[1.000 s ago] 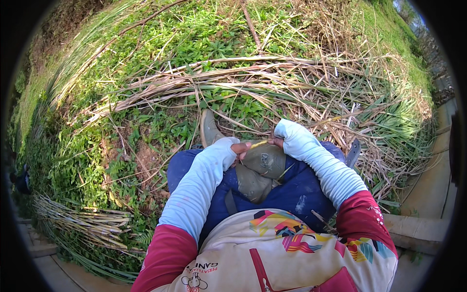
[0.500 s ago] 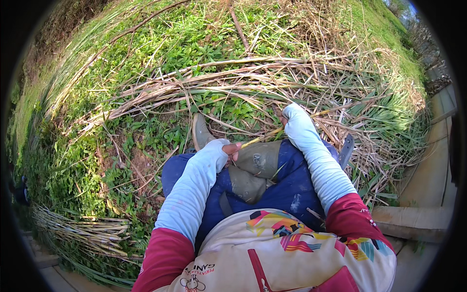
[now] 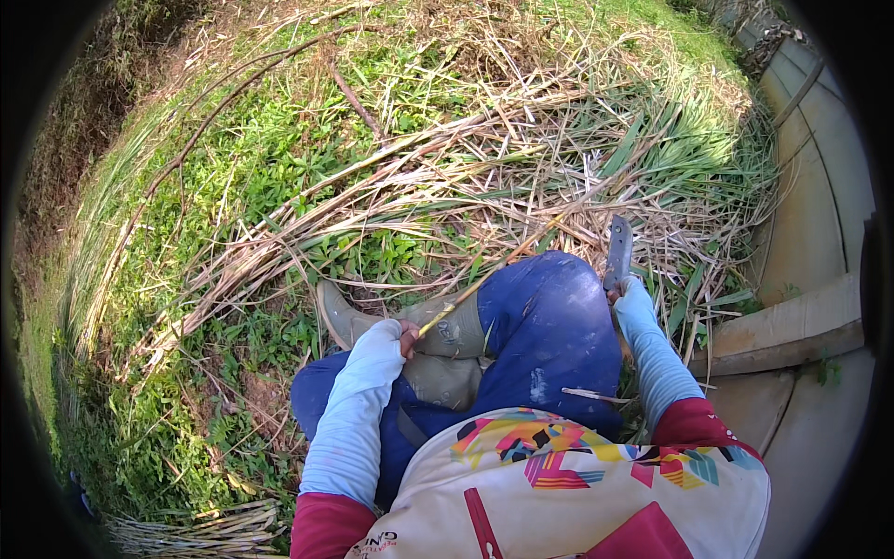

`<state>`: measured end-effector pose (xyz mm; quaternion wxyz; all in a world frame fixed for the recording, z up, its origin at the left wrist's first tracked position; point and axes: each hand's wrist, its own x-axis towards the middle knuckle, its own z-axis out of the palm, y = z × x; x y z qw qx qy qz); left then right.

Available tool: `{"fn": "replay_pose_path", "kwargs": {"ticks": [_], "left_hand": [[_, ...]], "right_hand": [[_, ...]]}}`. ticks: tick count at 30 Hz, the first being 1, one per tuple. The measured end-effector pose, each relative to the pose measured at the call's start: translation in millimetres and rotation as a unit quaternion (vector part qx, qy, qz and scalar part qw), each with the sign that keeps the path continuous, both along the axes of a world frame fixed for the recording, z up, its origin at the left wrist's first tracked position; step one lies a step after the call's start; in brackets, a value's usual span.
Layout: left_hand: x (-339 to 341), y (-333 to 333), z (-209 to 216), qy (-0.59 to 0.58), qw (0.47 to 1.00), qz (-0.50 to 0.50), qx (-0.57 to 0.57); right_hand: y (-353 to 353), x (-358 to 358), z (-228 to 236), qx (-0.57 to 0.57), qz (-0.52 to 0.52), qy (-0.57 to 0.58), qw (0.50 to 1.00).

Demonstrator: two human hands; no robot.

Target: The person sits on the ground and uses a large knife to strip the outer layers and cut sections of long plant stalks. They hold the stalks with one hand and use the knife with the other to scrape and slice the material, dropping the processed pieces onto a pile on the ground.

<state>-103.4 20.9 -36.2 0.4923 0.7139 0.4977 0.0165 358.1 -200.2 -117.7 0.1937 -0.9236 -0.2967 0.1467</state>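
My left hand [image 3: 407, 337] is closed round the near end of a thin yellowish stalk [image 3: 456, 303], above the olive boots. From there the stalk slants up to the right, past my raised knee, and its far end gets lost among dry leaves. Beside my right thigh, my right hand [image 3: 621, 291] grips a broad grey knife [image 3: 618, 250] low down, with its blade pointing up and away from me. Most of the handle is hidden by the hand and the pale blue sleeve.
Long dry stalks and leaves [image 3: 410, 177] lie heaped ahead of my boots [image 3: 447, 326]. A bare branch [image 3: 200, 130] arches at the far left. Trimmed stalks [image 3: 196, 533] lie bundled at the lower left. A concrete channel [image 3: 792, 233] with a crossbar [image 3: 782, 326] borders the right.
My right hand has let go of the stalk, moved right and taken hold of the knife. My left hand keeps the stalk. The view has turned to the right.
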Motion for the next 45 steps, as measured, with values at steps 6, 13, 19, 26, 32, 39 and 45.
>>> {"fn": "replay_pose_path", "kwargs": {"ticks": [6, 13, 19, 26, 32, 39, 45], "left_hand": [[2, -1, -29, -0.046, 0.998, -0.014, -0.051], [45, 13, 6, -0.094, 0.994, -0.049, -0.007], [130, 4, 64, -0.21, 0.969, -0.09, -0.095], [190, -30, 101, -0.221, 0.949, -0.021, -0.226], [234, -48, 102, -0.225, 0.908, 0.029, -0.354], [250, -70, 93, -0.272, 0.905, 0.073, -0.32], [235, -73, 73, -0.287, 0.932, 0.046, -0.215]], "right_hand": [[-61, -19, -97, -0.126, -0.03, 0.012, 0.992], [-18, -47, 1, -0.168, -0.156, 0.033, 0.973], [-20, 7, -40, -0.164, -0.075, 0.12, 0.976], [-25, -3, 29, 0.054, -0.176, 0.161, 0.97], [-67, -13, 56, 0.306, -0.036, 0.1, 0.946], [-46, -80, 172, 0.116, 0.193, -0.048, 0.973], [-28, -69, 184, 0.08, 0.157, -0.012, 0.984]]}}
